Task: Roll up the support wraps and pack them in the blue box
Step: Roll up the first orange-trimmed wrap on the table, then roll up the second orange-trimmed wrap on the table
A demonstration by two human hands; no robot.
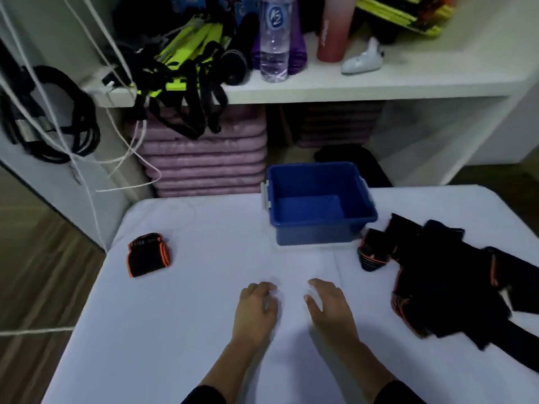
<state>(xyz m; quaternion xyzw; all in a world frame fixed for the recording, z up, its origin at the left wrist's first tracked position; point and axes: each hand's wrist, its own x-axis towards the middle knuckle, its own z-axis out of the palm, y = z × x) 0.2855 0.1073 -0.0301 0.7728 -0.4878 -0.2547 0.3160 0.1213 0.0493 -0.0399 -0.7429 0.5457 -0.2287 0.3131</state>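
Resting on the white table [204, 330] in front of the blue box [315, 236], the left hand [256, 304] and the right hand [329, 304] are seen side by side, palms down, fingers loosely curled and nothing gripped by either. The box is set open-topped near the table's far edge. One rolled black-and-orange wrap [149, 254] is laid well to the left of the box. Just beside the box's right front corner a smaller bundled wrap [373, 255] is found, and further right a loose heap of wraps [443, 281] is spread.
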